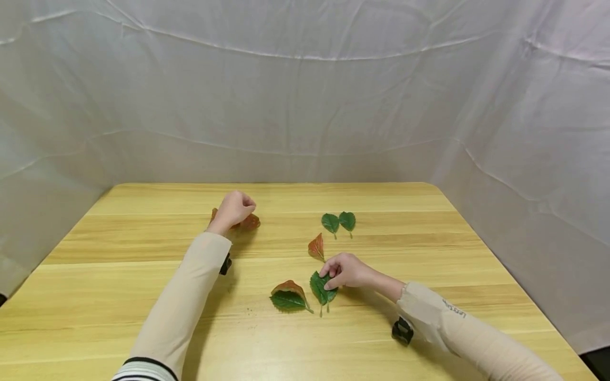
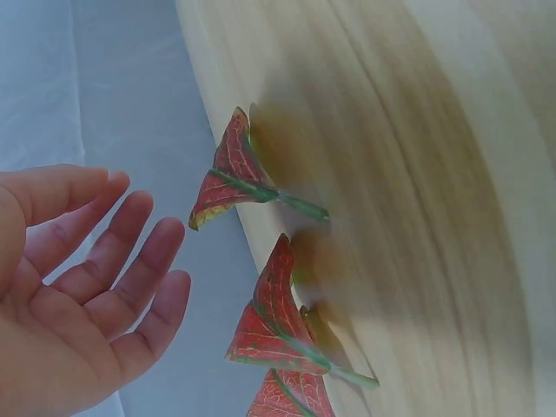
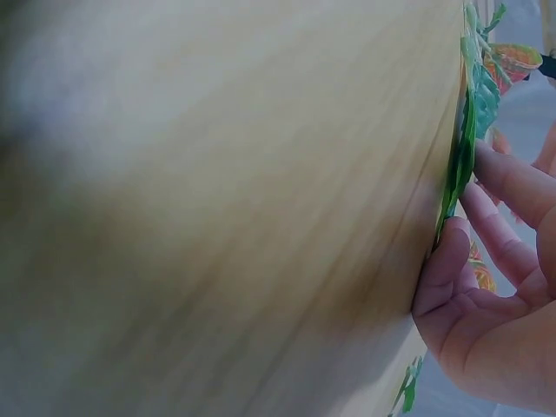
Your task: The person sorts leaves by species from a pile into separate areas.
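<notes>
My left hand (image 1: 235, 208) is over the red leaves (image 1: 250, 222) at the table's far left. In the left wrist view its fingers are loosely bent with nothing between them, beside a folded red leaf (image 2: 234, 174) and another red leaf (image 2: 274, 321). My right hand (image 1: 350, 271) pinches at a green leaf (image 1: 318, 286) near the table's middle, thumb and forefinger at its upper right edge. Two stems show below these fingers, from overlapping green leaves. In the right wrist view the green leaf (image 3: 465, 165) lies low along the wood, fingertips against it.
Left of my right hand, a curled red leaf (image 1: 292, 287) arches over a green one (image 1: 288, 301). A single red leaf (image 1: 316, 246) lies beyond that hand. Farther back sit two green leaves (image 1: 330, 223) side by side. White cloth (image 1: 295, 106) hangs behind the wooden table (image 1: 143, 296).
</notes>
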Demonstrator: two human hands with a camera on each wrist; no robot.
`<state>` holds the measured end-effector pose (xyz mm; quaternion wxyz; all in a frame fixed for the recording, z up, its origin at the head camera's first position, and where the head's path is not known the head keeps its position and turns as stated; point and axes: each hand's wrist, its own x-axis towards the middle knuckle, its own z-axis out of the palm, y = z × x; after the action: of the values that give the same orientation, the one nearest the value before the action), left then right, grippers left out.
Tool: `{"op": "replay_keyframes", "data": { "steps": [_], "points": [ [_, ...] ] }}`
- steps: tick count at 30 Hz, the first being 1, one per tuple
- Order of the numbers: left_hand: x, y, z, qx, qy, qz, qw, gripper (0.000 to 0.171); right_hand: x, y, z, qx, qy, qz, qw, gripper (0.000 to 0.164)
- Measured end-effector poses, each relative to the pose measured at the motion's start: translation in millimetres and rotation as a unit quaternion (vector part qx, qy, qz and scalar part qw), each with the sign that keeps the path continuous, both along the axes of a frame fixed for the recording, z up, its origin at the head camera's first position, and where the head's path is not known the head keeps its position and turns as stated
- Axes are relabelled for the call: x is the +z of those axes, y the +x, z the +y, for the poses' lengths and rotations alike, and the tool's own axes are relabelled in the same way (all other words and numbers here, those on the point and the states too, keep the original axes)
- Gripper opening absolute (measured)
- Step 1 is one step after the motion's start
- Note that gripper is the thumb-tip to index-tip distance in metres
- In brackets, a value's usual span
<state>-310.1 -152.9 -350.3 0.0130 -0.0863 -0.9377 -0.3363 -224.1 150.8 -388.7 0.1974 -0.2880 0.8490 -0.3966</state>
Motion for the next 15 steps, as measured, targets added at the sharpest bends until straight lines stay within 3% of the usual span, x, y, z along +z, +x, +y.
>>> {"op": "replay_keyframes", "data": {
  "steps": [7,15],
  "points": [
    [-1.3,9.3,1.2,-0.007,0.011,0.007,0.9999,0.022,-0.1,-0.5,-0.3,0.001,0.003,0.003,1.0,0.016],
    [-1.2,24.1,3.8,-0.051,0.018,0.018,0.9984,0.019,0.4,-0.8,0.0,0.001,0.004,0.002,1.0,0.016]
  ]
}}
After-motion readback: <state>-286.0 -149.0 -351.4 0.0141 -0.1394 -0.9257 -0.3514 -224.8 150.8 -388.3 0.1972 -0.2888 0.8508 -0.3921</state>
